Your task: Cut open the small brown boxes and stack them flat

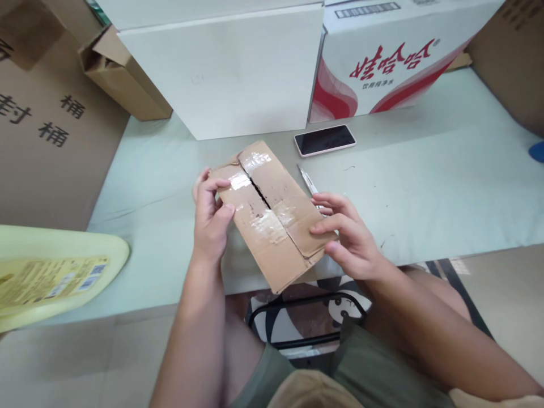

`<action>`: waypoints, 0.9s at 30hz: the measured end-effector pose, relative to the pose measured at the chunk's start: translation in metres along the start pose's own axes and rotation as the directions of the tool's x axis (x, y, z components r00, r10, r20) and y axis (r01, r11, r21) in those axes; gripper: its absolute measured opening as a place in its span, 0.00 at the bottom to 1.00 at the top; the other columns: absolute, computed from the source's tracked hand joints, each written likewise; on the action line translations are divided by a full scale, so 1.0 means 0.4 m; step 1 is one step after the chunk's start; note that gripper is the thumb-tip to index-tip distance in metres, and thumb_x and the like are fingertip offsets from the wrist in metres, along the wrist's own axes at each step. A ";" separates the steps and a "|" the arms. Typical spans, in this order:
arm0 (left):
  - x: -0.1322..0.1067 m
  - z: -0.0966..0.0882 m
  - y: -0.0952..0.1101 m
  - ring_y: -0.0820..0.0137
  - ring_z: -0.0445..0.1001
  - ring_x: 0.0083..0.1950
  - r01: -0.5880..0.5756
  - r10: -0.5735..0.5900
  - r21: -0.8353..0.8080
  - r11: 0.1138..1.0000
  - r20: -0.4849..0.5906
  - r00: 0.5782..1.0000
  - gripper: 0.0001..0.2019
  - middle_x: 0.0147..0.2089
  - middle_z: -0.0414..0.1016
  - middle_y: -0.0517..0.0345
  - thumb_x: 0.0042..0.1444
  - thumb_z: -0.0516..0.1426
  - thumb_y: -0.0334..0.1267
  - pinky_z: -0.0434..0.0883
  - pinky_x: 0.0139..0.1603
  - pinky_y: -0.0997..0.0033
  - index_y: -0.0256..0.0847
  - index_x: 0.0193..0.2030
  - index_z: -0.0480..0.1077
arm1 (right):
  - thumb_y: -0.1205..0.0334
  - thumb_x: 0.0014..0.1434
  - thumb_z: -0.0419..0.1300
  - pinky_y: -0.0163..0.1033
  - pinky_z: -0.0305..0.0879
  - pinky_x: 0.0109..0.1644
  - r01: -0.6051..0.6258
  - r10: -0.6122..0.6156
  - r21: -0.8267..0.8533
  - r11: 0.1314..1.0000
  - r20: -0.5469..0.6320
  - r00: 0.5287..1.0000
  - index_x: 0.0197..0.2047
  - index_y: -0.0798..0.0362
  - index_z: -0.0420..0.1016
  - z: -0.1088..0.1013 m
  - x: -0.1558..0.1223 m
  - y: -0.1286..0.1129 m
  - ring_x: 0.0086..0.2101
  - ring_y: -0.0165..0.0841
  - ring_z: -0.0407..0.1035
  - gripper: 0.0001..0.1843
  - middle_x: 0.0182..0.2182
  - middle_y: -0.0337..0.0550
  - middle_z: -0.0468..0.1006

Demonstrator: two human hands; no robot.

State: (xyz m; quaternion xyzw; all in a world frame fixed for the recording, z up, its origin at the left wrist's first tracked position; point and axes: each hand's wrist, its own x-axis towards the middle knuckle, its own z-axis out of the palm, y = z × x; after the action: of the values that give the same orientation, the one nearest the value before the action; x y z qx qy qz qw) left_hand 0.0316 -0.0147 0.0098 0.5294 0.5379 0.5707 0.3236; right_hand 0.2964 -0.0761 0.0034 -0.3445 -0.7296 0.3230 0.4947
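Note:
A small brown cardboard box (293,198) is tilted between my two hands, just over the table's front edge. Its top flaps meet along a seam with a dark gap, and patches of clear tape lie across them. My left hand (211,218) grips the left side, thumb and fingers bent round the edge. At the right corner my right hand (351,235) holds the box with its thumb and fingers. Just beyond those right fingers a slim utility knife (306,178) lies on the table, its near end hidden by the hand.
A phone (325,140) lies before a white box (238,79) and a red-and-white carton (382,73). Large brown cartons (38,147) stand at left, beside a narrow open box (131,85). A yellow-green bottle (59,272) juts in at lower left. Pale cloth covers the table (446,187).

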 end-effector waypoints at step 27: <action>-0.022 0.006 -0.065 0.63 0.68 0.45 -0.181 0.192 -0.089 0.979 0.134 0.972 0.17 0.50 0.67 0.55 0.56 0.59 0.49 0.71 0.43 0.63 0.51 0.51 0.68 | 0.54 0.55 0.61 0.38 0.59 0.29 -0.581 0.472 -0.365 0.728 -0.348 0.810 0.45 0.51 0.76 -0.040 0.050 0.111 0.20 0.31 0.60 0.16 0.19 0.32 0.68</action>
State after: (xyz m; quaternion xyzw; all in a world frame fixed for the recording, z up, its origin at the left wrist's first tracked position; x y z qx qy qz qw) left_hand 0.0307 -0.0168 -0.0177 0.6039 0.4393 0.5796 0.3261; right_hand 0.3143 -0.0330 -0.0180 -0.6791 -0.5925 0.2285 0.3682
